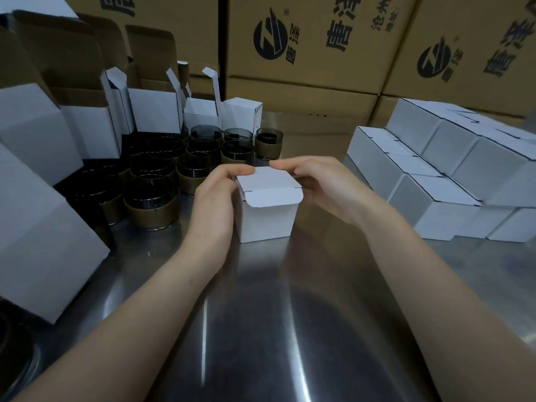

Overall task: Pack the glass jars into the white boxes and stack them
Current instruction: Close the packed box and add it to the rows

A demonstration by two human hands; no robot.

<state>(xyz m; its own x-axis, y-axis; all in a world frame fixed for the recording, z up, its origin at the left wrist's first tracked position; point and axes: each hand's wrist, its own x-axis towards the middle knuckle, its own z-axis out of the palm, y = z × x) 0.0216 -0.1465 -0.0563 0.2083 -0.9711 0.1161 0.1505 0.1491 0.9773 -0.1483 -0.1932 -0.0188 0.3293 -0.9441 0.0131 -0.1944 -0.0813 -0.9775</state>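
A small white box [268, 219] stands on the steel table [261, 314] at the centre, its lid folded down with the front tuck flap hanging outside. My left hand [216, 198] grips its left side, fingers curled over the lid's back corner. My right hand [322, 181] grips the right side, fingertips on the lid's far edge. Any jar inside is hidden. Several dark glass jars [150, 204] with tan bands stand in a cluster to the left. Closed white boxes [452, 175] are stacked at the right.
Open white boxes [153, 108] with raised flaps stand behind the jars, and larger white boxes [37, 227] line the left edge. Brown printed cartons [313, 47] form a wall at the back. Bare steel lies between my arms.
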